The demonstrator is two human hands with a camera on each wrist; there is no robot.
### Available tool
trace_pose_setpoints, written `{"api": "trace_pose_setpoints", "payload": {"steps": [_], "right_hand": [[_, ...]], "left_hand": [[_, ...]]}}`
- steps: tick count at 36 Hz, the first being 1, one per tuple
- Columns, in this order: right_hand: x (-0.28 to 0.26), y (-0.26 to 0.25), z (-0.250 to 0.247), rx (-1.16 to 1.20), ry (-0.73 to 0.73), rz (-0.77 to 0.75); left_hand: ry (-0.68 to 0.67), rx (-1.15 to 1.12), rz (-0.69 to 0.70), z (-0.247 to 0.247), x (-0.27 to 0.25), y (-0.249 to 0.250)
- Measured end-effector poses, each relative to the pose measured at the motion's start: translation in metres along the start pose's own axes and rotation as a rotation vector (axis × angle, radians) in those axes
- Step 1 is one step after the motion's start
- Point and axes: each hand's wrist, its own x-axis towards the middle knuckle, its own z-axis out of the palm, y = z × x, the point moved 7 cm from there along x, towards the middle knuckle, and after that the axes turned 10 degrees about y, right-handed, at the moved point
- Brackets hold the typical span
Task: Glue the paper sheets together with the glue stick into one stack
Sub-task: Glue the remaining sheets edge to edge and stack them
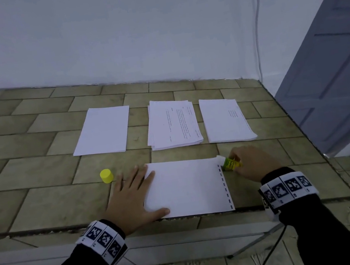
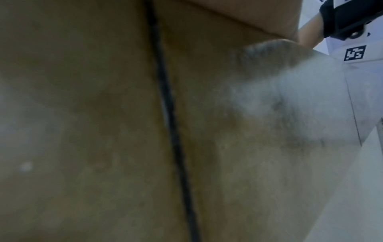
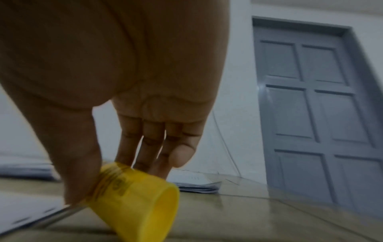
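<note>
A white sheet [image 1: 186,187] with a dashed black strip along its right edge lies at the near edge of the tiled table. My left hand [image 1: 133,195] presses flat on its left edge, fingers spread. My right hand [image 1: 251,161] pinches the yellow-green glue stick [image 1: 231,163], whose white tip touches the sheet's far right corner. In the right wrist view thumb and fingers hold the glue stick [image 3: 132,201] tilted over the sheet [image 3: 24,214]. The left wrist view is blurred, close against the table. The yellow cap [image 1: 106,176] stands left of the sheet.
Three paper piles lie farther back: a blank one [image 1: 103,130] on the left, a printed one [image 1: 173,125] in the middle, another [image 1: 226,120] on the right. A grey door [image 1: 333,76] stands beyond the table's right edge. A white wall backs the table.
</note>
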Motion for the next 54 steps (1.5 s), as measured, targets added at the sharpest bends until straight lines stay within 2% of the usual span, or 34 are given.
{"api": "trace_pose_setpoints", "payload": {"steps": [7, 12, 19, 21, 23, 26, 29, 31, 35, 37, 40, 47, 51, 54], "right_hand": [[0.007, 0.042, -0.023, 0.344, 0.230, 0.241], [0.010, 0.067, -0.026, 0.403, 0.299, 0.405], [0.011, 0.081, -0.014, 0.445, 0.308, 0.478], [0.006, 0.081, -0.011, 0.447, 0.270, 0.544], [-0.002, 0.078, -0.007, 0.361, 0.172, 0.578], [-0.011, 0.062, 0.007, 0.330, 0.011, 0.539], [-0.010, 0.026, 0.012, 0.309, -0.078, 0.370], [-0.001, 0.000, 0.008, 0.383, -0.046, 0.270], [0.034, -0.029, -0.007, 0.397, 0.186, 0.181], [0.054, -0.032, -0.009, 0.361, 0.262, 0.187], [0.080, -0.029, -0.005, 0.269, 0.285, 0.257], [0.100, -0.005, 0.031, 0.047, 0.105, 0.528], [0.106, -0.002, 0.032, 0.031, 0.061, 0.513], [0.108, 0.001, 0.028, -0.012, 0.098, 0.466]], "left_hand": [[0.002, 0.025, 0.029, 0.001, 0.000, 0.001], [-0.005, 0.058, 0.029, 0.000, 0.000, 0.003], [-0.016, 0.090, 0.041, 0.003, 0.000, 0.002], [-0.019, 0.098, 0.039, 0.003, 0.000, 0.002], [-0.014, 0.103, 0.039, 0.003, 0.000, 0.002], [-0.002, 0.106, 0.037, 0.003, 0.000, 0.001], [-0.006, 0.105, 0.039, 0.005, 0.000, 0.001], [-0.014, 0.102, 0.038, 0.004, 0.000, 0.000], [-0.028, 0.091, 0.039, 0.003, 0.000, 0.000], [-0.039, 0.091, 0.039, 0.003, 0.000, 0.000], [-0.046, 0.079, 0.036, 0.004, -0.001, 0.000], [-0.036, 0.064, 0.029, 0.003, -0.002, -0.001], [-0.052, 0.060, 0.025, 0.005, -0.002, -0.001], [-0.053, 0.053, 0.027, 0.004, -0.002, -0.002]]}}
